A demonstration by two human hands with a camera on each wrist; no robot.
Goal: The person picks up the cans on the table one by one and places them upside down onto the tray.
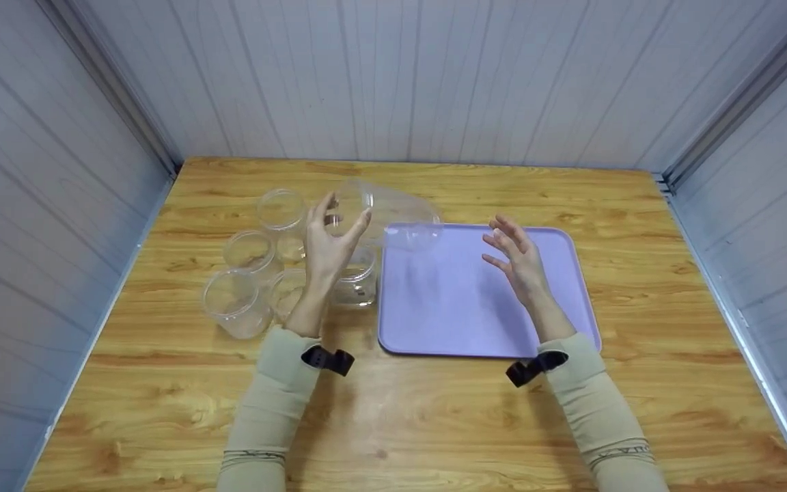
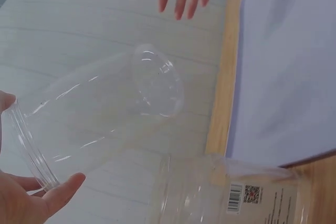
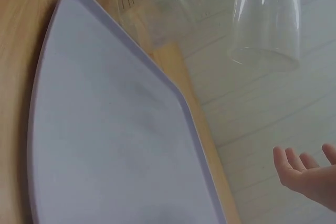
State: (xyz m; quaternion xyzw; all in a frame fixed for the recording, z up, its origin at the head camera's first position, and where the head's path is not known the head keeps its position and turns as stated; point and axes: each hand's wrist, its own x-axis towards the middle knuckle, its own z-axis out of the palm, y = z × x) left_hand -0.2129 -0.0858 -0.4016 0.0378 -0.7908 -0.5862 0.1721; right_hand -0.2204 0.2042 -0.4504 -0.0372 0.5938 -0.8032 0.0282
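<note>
My left hand (image 1: pixel 327 251) grips a clear plastic jar (image 1: pixel 404 212) by its rim, fingers and thumb on either side of the mouth. The jar is tilted onto its side in the air, its base toward the right, above the back left corner of the lilac tray (image 1: pixel 455 301). In the left wrist view the held jar (image 2: pixel 100 108) looks see-through, with nothing visible inside. Over the tray's right part hovers my right hand (image 1: pixel 525 268), fingers loosely bent and apart, holding nothing; the right wrist view shows this hand (image 3: pixel 310 177) away from the held jar (image 3: pixel 265 30).
Several more clear jars stand left of the tray, among them a front left jar (image 1: pixel 236 304) and one with a printed label (image 1: pixel 356 280) close to the tray's left edge. Pale panelled walls (image 1: pixel 393 82) enclose the wooden table (image 1: pixel 400 417) at the back and sides.
</note>
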